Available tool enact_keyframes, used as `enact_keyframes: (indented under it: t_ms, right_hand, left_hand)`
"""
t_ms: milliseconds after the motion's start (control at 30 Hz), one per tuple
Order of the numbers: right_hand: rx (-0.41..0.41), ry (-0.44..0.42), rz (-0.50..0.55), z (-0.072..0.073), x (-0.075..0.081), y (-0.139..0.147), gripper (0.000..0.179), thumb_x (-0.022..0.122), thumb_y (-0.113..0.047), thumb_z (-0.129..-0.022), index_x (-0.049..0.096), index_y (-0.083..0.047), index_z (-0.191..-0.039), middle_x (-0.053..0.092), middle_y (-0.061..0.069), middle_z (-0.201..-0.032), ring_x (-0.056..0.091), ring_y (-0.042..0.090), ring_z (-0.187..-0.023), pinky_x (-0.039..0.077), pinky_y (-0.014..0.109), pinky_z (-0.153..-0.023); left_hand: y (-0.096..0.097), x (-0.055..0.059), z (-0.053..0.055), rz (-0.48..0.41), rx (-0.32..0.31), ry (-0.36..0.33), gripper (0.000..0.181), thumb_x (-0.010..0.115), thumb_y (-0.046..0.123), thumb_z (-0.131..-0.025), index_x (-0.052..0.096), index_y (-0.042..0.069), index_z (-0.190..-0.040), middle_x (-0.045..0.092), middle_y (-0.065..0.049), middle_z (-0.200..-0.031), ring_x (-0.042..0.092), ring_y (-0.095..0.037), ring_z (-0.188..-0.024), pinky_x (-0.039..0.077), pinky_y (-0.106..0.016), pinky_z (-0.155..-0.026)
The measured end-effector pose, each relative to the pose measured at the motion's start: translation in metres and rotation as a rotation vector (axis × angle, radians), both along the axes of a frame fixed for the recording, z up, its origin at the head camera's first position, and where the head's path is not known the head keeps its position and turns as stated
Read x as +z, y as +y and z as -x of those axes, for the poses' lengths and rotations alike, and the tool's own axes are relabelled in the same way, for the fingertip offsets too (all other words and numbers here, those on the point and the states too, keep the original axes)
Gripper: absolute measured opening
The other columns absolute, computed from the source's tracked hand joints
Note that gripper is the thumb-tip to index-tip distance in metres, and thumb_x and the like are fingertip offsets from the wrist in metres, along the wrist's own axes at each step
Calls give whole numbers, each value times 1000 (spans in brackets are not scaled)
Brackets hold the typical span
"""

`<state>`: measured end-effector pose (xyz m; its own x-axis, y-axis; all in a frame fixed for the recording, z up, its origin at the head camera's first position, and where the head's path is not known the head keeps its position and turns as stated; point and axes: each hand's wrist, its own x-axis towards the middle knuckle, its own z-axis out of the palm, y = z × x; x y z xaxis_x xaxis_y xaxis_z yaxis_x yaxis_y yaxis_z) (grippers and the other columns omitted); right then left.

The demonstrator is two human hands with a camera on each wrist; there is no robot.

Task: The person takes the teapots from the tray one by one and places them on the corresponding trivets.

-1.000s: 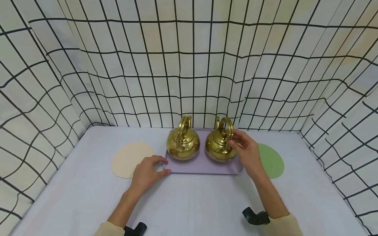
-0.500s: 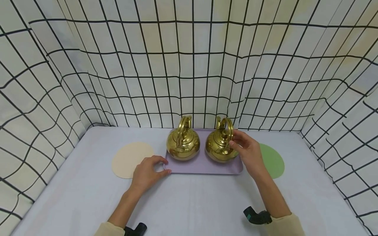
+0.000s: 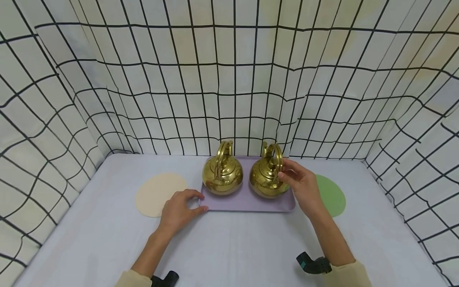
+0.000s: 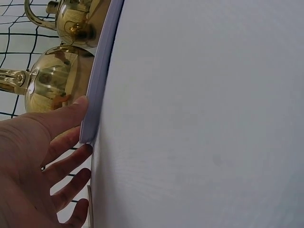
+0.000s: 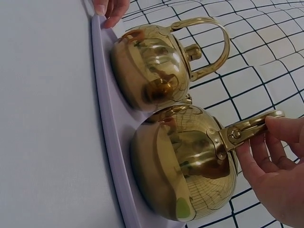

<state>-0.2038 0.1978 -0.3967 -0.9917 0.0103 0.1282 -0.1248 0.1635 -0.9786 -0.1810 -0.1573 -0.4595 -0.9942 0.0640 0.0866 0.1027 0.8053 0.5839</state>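
Two round brass kettles with tall arched handles stand side by side on a lilac tray (image 3: pixel 247 205). With thumb and fingers, my right hand (image 3: pixel 303 186) pinches the handle of the right kettle (image 3: pixel 264 182), low on its near right side. That kettle's base is close to the tray in the right wrist view (image 5: pixel 183 164). My left hand (image 3: pixel 179 210) holds the tray's near left corner, the thumb at the front rim and the index finger round the left end. The left kettle (image 3: pixel 222 181) is untouched.
A beige round mat (image 3: pixel 152 195) lies left of the tray, partly behind the left hand. A green round mat (image 3: pixel 332 195) lies to the right, partly hidden by the right hand. A black-gridded white backdrop (image 3: pixel 229 79) encloses the white table (image 3: pixel 229 247) behind and at both sides.
My right hand and forearm have shifted very slightly to the right, and the right kettle has moved a touch with them. The left hand, tray and left kettle have stayed still.
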Motion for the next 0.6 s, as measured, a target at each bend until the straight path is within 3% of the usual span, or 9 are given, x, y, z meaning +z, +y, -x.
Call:
enact_keyframes:
  t_ms: [333,600]
  right_hand:
    - [0,30,-4,-3,5,1,44,70,-6,-98,62,-4,-141,69,-17,-116,66,1,-112,57,16,-95]
    - [-11,38,5,-5,8,6,46,71,-8,-98,61,-4,-142,69,-16,-110,67,-1,-112,57,15,-94]
  left_hand:
    - [1,3,-2,7,3,6,30,87,34,-83,78,21,-108,76,-3,-124,65,-37,-125,51,-58,-101]
    - [-1,-1,0,-5,-2,2,29,87,34,-83,78,22,-108,76,-2,-125,64,-36,-126,51,-57,-103]
